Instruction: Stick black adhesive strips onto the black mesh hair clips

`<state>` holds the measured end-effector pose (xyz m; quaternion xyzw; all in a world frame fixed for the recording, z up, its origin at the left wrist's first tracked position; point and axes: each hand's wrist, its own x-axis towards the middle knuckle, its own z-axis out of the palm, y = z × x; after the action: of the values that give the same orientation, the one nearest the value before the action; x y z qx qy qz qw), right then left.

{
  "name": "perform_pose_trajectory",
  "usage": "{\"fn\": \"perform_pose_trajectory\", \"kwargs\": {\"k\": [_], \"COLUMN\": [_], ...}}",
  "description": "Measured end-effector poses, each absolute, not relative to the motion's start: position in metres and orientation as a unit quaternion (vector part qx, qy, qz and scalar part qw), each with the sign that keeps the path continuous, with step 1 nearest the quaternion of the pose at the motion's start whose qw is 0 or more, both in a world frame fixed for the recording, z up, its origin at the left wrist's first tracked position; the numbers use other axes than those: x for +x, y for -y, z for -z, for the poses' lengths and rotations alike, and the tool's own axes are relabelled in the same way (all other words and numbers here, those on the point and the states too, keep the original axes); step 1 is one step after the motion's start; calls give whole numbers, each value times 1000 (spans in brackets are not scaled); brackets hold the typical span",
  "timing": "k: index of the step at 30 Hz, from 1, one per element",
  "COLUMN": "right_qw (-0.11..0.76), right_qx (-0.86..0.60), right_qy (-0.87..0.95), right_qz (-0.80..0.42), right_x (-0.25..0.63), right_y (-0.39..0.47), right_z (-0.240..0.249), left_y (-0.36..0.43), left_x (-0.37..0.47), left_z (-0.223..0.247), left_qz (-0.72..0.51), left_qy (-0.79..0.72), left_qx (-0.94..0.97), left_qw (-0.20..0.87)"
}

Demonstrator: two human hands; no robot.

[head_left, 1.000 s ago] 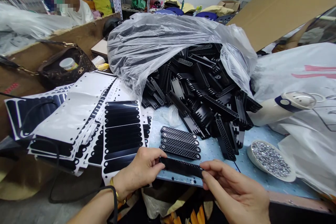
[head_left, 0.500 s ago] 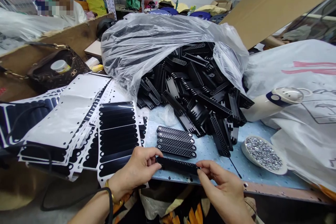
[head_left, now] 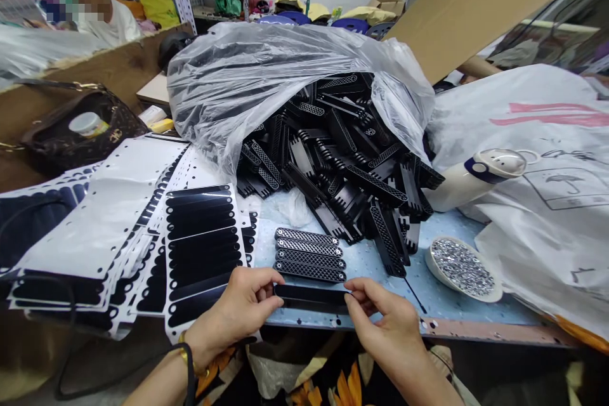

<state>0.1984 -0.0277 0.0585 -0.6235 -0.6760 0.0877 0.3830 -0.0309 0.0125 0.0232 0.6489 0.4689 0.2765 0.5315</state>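
My left hand pinches the left end of a black plastic bar, thumb and fingers closed on it. At the bar's right end my right hand grips it the same way. The bar is level, at the table's near edge, with a smooth dark side showing. Right behind it lie several black bars with a silvery lattice face, side by side. To the left is a white sheet of black adhesive-looking strips with rounded ends.
A clear plastic bag spills a heap of black plastic bars onto the blue tabletop. At right are a bowl of small shiny metal parts and a white bottle. A brown handbag and a person are at left.
The held bar has turned slightly: its lattice edge showed before, now a smooth side does. Both hands keep their hold. The whole view has shifted, scene sliding left.
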Motion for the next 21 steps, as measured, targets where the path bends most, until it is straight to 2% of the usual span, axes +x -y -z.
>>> {"fn": "perform_pose_trajectory", "kwargs": {"k": [8, 11, 16, 21], "right_qw": [360, 358, 389, 403], "right_qx": [-607, -605, -615, -636], "right_qy": [706, 709, 681, 647], "right_qz": [-61, -56, -83, -116], "right_x": [199, 198, 197, 197], "right_y": [30, 30, 31, 34], "right_z": [-48, -48, -55, -67], "left_y": [-12, -11, -8, -9], "left_x": [-30, -28, -26, -25], "left_z": [-27, -27, -25, -24], "left_qz": [-269, -278, -320, -336], "left_qy": [-469, -470, -453, -444], "left_qx": [659, 681, 722, 728], "left_qw": [523, 487, 414, 400]}}
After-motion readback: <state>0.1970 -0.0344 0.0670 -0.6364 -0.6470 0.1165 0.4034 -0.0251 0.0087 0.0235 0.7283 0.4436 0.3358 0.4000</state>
